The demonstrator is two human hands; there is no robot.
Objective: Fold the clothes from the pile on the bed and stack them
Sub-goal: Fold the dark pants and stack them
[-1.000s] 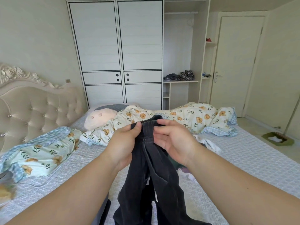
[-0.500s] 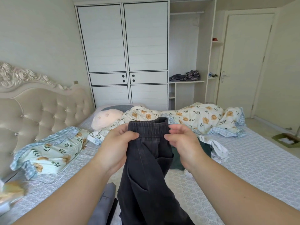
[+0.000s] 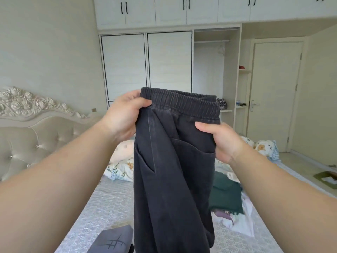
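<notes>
Held up high, dead centre: dark trousers (image 3: 169, 161), waistband on top, legs hanging straight down, long axis running from twelve to six o'clock and off the bottom edge. Waistband tilted a little, higher at its ten o'clock end, lower toward three o'clock. Clamped at the ten o'clock corner by the left hand (image 3: 124, 115), thumb over the front of the elastic, fingers tucked behind the cloth. Pinched just under the band at three o'clock by the right hand (image 3: 221, 141), thumb lying across the front, other fingers hidden behind. Hands well apart now, the band stretched broad between them. Half a second ago: much closer together, gripping a bunched, narrow waistband, and lower down, over the floral bedding; now lifted against the white wardrobe (image 3: 145, 64) and spread wide, with a front pocket slit showing at nine o'clock of the garment. Below, at six to seven o'clock, a grey folded garment (image 3: 113, 241) with a dark scratch print on the bed (image 3: 102, 203), its edge just beside the hanging legs. At four o'clock, the pile (image 3: 229, 203): a dark green piece on top, purple and white bits underneath. Floral quilt (image 3: 120, 170) peeking out at eight o'clock behind the trousers, tufted headboard (image 3: 36, 136) out at nine.
</notes>
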